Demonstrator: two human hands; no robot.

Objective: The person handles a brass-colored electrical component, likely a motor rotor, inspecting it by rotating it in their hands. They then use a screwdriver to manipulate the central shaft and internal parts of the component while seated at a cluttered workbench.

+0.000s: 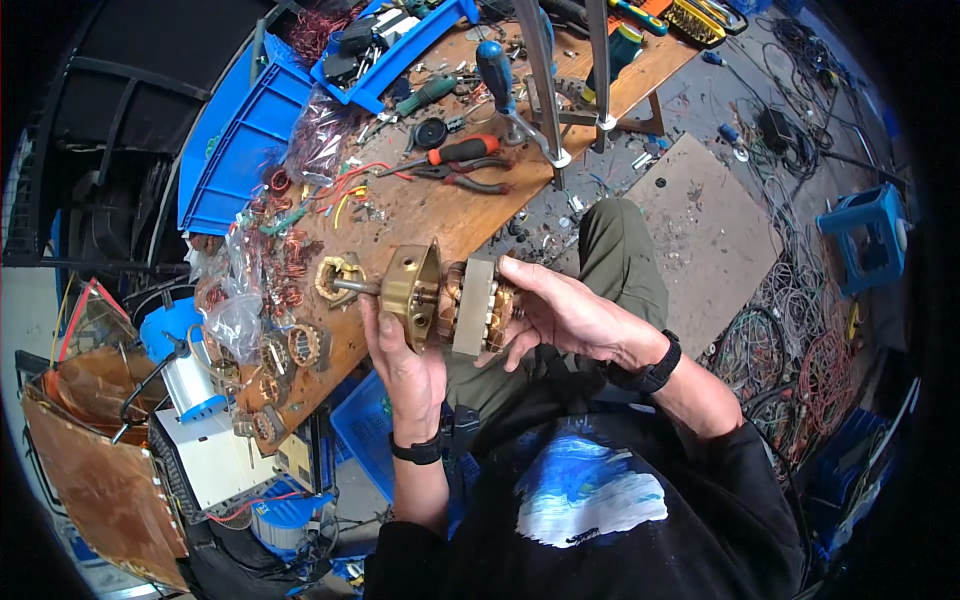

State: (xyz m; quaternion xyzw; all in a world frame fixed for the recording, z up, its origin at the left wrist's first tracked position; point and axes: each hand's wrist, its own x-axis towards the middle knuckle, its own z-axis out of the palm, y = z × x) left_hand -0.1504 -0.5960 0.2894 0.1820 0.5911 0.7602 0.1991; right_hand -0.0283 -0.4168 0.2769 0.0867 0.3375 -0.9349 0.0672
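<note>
Above my lap I hold two motor parts close together. My left hand (405, 370) is closed around a brass-coloured motor end housing (405, 285), its thumb and fingers at the lower side. A steel shaft (355, 286) sticks out of the housing to the left. In my right hand (580, 315) is a motor stator (474, 308), a grey laminated block with copper windings showing on both sides. The thumb rests on its upper right edge and the fingers curl below. Between housing and stator some inner parts show, but how they join I cannot tell.
On the wooden bench (465, 225) ahead lie pliers (465, 175), an orange-handled screwdriver (463, 151), loose windings (290, 265) and smaller stators (305, 345). Blue bins (245, 150) stand at the back left. A blue stool (865, 240) and tangled cables (745, 370) are on the right.
</note>
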